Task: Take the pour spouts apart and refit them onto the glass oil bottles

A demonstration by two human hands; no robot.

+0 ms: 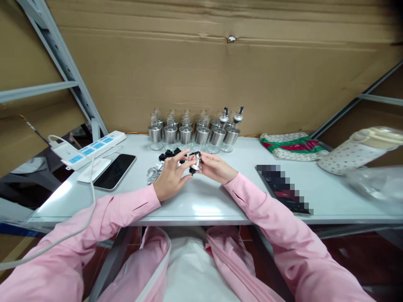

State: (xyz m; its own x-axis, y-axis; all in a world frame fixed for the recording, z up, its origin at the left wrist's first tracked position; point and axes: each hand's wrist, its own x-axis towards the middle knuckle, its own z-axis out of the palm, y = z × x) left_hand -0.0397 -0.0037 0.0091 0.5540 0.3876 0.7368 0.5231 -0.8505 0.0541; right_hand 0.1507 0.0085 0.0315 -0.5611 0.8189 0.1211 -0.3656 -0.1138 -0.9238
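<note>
A pour spout (pixel 197 161) with a bright metal body and a black ribbed stopper is between my two hands, above the table (pixel 214 191). My right hand (pixel 217 167) pinches it from the right. My left hand (pixel 171 176) closes on it from the left, thumb by the stopper and fingers at the metal part. Under and behind my left hand lie loose silver spout parts (pixel 154 172), partly hidden. Several black stoppers (pixel 169 153) are grouped just beyond.
Glass bottles with metal sleeves (pixel 185 135) stand in two rows at the back; two carry spouts (pixel 238 117). At left are a phone (pixel 116 172), a white power strip (pixel 94 149) and a cable. A patterned cloth (pixel 292 147), a dark flat packet (pixel 281 188) and a dotted tumbler (pixel 352 153) lie right.
</note>
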